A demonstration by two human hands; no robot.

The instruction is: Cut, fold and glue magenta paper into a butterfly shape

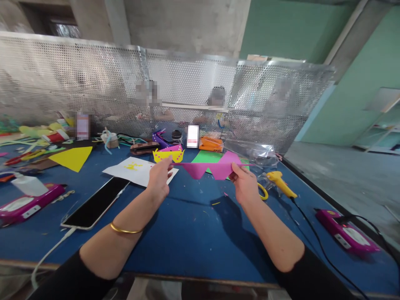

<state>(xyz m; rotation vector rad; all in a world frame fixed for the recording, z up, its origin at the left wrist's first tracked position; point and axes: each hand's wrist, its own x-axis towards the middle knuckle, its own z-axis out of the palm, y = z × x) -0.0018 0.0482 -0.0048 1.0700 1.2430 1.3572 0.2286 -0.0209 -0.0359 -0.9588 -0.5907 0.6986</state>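
A pink zigzag-cut foam or paper strip (203,170) is stretched level above the blue table, its pointed teeth hanging down and one pink part rising at the right. My left hand (160,177) pinches its left end, and my right hand (243,181) grips it near the right end. Just behind my left hand stands a yellow crown with pink dots (168,156). A white sheet with yellow scraps (134,170) lies under and left of that hand. Green sheets (204,157) are partly hidden behind the strip. Yellow-handled scissors (263,192) show beside my right hand.
On the right are a yellow glue gun (281,183) with a black cord and a pink power strip (346,233). A phone (96,204) on a white cable and another power strip (31,204) lie left. Behind stands a perforated metal screen (193,71), with people beyond it.
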